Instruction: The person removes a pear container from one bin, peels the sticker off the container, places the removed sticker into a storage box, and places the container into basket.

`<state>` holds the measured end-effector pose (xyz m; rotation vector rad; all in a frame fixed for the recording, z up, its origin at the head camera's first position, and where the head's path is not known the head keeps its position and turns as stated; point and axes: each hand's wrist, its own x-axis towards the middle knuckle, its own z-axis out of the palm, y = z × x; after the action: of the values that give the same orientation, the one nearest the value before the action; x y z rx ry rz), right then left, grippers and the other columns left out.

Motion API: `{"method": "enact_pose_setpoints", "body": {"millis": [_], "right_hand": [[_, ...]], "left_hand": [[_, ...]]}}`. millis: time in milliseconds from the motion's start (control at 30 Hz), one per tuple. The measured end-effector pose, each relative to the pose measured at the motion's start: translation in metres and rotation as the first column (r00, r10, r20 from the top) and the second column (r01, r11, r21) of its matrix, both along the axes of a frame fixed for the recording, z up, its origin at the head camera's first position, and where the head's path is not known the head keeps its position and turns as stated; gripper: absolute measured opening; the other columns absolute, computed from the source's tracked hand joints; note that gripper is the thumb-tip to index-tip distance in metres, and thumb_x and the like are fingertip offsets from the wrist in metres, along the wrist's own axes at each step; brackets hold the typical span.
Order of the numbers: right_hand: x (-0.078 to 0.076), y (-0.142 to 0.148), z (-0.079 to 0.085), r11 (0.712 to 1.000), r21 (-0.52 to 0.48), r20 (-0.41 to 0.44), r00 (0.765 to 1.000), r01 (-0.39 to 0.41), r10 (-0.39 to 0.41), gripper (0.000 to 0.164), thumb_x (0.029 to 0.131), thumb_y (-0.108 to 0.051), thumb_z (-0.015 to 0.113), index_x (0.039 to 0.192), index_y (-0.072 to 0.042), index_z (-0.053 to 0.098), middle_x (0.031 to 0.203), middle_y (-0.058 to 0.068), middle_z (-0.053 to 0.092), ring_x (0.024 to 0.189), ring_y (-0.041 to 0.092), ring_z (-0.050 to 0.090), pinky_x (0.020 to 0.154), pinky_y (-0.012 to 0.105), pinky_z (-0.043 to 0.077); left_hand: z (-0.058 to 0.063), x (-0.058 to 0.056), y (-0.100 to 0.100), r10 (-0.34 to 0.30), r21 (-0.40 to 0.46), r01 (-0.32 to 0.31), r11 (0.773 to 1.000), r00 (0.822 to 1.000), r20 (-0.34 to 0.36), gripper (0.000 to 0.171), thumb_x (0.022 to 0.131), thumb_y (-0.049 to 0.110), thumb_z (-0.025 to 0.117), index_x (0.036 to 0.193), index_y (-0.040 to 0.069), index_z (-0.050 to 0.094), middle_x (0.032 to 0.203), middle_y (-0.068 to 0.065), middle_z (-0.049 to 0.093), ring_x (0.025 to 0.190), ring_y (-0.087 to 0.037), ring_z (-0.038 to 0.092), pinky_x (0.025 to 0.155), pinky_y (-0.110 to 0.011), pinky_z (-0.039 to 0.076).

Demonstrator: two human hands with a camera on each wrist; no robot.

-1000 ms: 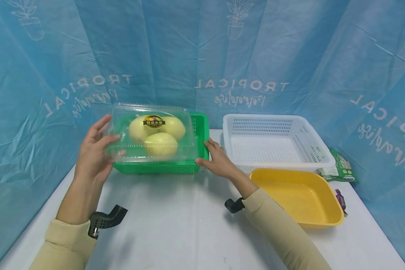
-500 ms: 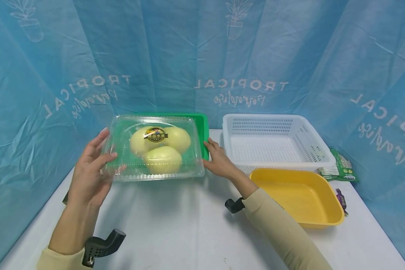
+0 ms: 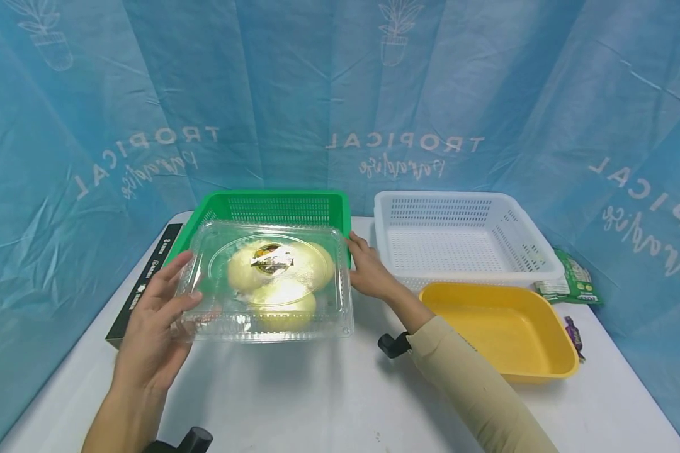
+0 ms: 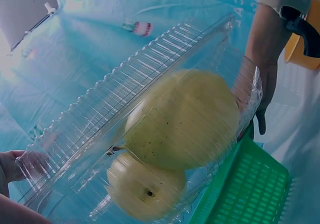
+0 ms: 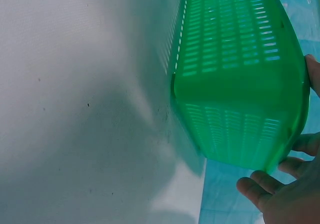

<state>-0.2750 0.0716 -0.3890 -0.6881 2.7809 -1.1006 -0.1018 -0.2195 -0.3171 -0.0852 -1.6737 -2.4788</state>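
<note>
A clear plastic clamshell box (image 3: pixel 198 302) holds several large pale yellow fruits (image 3: pixel 283 308) and has a dark round label on its lid. My left hand (image 3: pixel 153 327) grips the box's left end, with the thumb on top; its other fingers show blurred through the plastic. The box is held up in front of a green basket (image 3: pixel 289 198), covering the basket's front part. With fingers spread, my right hand (image 3: pixel 371 270) touches the basket's right end; the right wrist view has its fingertips along the rim of the green basket (image 5: pixel 240 89). Some of those fingertips stand apart from the basket.
A white basket (image 3: pixel 470 277) stands right of the green one, with a yellow basin (image 3: pixel 498 327) in front of it. Beyond them lie a green packet (image 3: pixel 575 283) and a small purple packet (image 3: pixel 573 336). A long black box (image 3: pixel 147 277) lies at the left.
My left hand has brought the clamshell box down and toward me, away from over the green basket. The black box at the left has come into sight. My right hand has stayed nearly still.
</note>
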Motion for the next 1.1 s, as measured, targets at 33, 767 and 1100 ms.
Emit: {"method": "enact_pose_setpoints", "body": {"millis": [33, 767, 1100], "right_hand": [[0.000, 0.000, 0.000, 1.000, -0.002, -0.003, 1.000, -0.004, 0.004, 0.077, 0.088, -0.047, 0.059, 0.150, -0.019, 0.025, 0.159, 0.014, 0.010, 0.142, 0.044, 0.018, 0.109, 0.062, 0.027], [0.000, 0.000, -0.003, 1.000, 0.012, 0.001, 1.000, -0.001, 0.001, 0.081, 0.090, -0.047, 0.057, 0.151, -0.010, 0.019, 0.160, 0.011, 0.007, 0.144, 0.042, 0.015, 0.111, 0.057, 0.026], [0.001, 0.000, -0.003, 1.000, 0.000, 0.029, 1.000, -0.009, 0.009, 0.084, 0.089, -0.052, 0.056, 0.152, -0.012, 0.017, 0.161, 0.007, 0.004, 0.145, 0.040, 0.010, 0.111, 0.059, 0.026]], "left_hand": [[-0.002, 0.002, 0.000, -0.003, -0.002, 0.003, 1.000, 1.000, 0.008, 0.063, 0.092, -0.007, 0.047, 0.147, 0.020, 0.031, 0.147, -0.001, 0.021, 0.119, -0.015, 0.052, 0.082, -0.031, 0.056], [-0.049, 0.033, -0.007, -0.034, -0.032, 0.040, 0.999, 0.985, 0.171, 0.064, 0.095, -0.004, 0.044, 0.149, 0.026, 0.027, 0.151, 0.004, 0.015, 0.119, -0.009, 0.049, 0.088, -0.035, 0.054], [-0.073, 0.041, 0.000, -0.028, -0.060, 0.045, 0.997, 0.965, 0.261, 0.065, 0.096, 0.001, 0.045, 0.149, 0.029, 0.022, 0.152, 0.005, 0.009, 0.123, -0.003, 0.041, 0.089, -0.031, 0.053]]}}
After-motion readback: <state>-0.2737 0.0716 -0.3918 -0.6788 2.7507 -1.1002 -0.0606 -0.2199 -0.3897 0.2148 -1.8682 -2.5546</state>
